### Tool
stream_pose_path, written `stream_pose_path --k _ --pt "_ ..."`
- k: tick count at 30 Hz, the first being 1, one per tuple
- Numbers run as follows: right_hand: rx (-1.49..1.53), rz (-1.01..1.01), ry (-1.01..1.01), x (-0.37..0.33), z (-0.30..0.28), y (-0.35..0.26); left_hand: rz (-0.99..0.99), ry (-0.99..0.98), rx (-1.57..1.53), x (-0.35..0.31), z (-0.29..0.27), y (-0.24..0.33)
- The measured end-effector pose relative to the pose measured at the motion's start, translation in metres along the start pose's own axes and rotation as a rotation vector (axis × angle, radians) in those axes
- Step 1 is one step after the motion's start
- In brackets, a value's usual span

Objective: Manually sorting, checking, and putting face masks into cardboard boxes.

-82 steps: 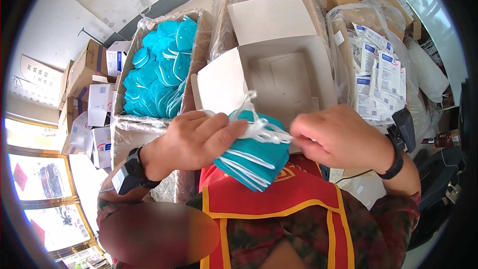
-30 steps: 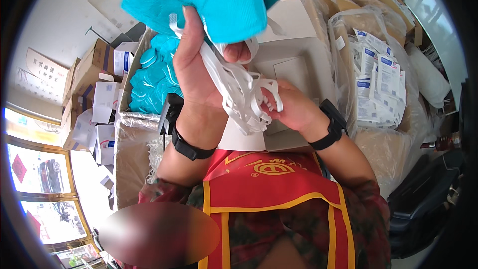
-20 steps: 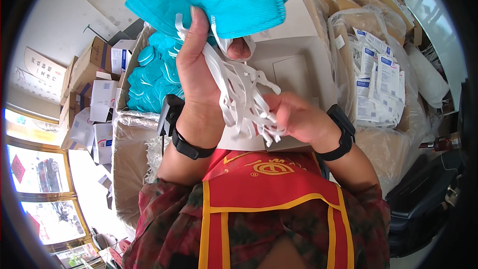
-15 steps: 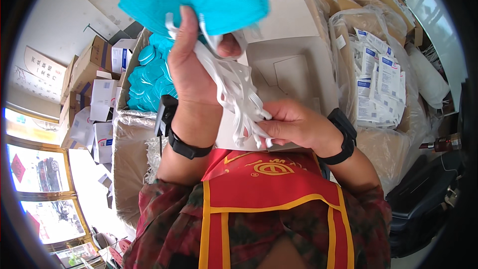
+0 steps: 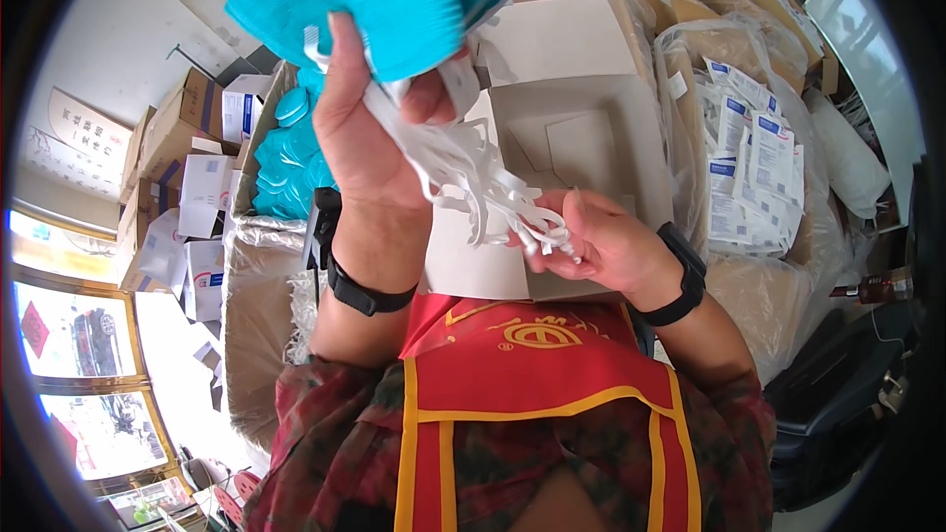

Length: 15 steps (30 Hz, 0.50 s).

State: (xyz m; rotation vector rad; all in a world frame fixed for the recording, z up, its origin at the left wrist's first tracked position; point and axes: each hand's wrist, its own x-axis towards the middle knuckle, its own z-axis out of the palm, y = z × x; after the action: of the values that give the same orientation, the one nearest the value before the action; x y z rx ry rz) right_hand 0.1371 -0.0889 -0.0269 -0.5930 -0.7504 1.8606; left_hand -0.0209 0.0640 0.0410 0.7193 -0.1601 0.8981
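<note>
A stack of teal face masks is raised at the top of the view, cut off by its upper edge. My left hand is closed around the base of the stack, where the white mask straps come out. The straps hang as a loose bundle toward my right hand. Its thumb and fingers hold the strap ends, palm partly turned up. Below the straps stands an open white carton with its flaps spread; folded flaps show inside.
More teal masks fill a plastic-lined box at the left. White sachets lie in a lined box at the right. Several small cartons are piled at the far left. A black case stands at the lower right.
The mask stack and my left hand have shifted slightly left, and the stack has turned. My right hand has moved a little right and rolled more palm-up, with the strap ends.
</note>
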Motion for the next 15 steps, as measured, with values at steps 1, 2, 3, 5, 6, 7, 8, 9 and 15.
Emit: stream_pose_path --k 1,2,3,5,6,7,8,9,15 --pt "-0.136 0.009 0.070 -0.004 -0.003 -0.001 0.023 -0.046 -0.113 -0.001 0.000 0.001" --pt "-0.271 0.017 0.142 -0.008 -0.007 -0.003 0.008 -0.149 -0.171 0.000 0.004 0.002" --pt "-0.273 0.013 0.142 -0.010 -0.012 -0.005 -0.008 -0.276 -0.174 0.001 -0.004 0.004" --pt "-0.321 -0.001 0.277 -0.009 -0.024 -0.011 -0.081 -0.379 -0.239 -0.003 0.000 0.003" --pt "-0.307 -0.055 0.287 -0.007 -0.030 -0.014 -0.064 -0.308 -0.314 -0.007 0.000 -0.001" --pt "-0.306 -0.058 0.291 -0.003 -0.030 -0.019 -0.068 -0.310 -0.316 -0.008 0.003 -0.005" --pt "-0.347 -0.136 0.271 0.004 -0.025 -0.024 -0.004 -0.206 -0.225 -0.010 0.007 -0.008" --pt "-0.388 -0.213 0.252 0.011 -0.020 -0.029 0.059 -0.102 -0.134 -0.011 0.015 -0.013" --pt "-0.483 -0.275 -0.052 0.028 0.008 -0.033 -0.115 0.081 -0.040 -0.005 0.010 -0.025"
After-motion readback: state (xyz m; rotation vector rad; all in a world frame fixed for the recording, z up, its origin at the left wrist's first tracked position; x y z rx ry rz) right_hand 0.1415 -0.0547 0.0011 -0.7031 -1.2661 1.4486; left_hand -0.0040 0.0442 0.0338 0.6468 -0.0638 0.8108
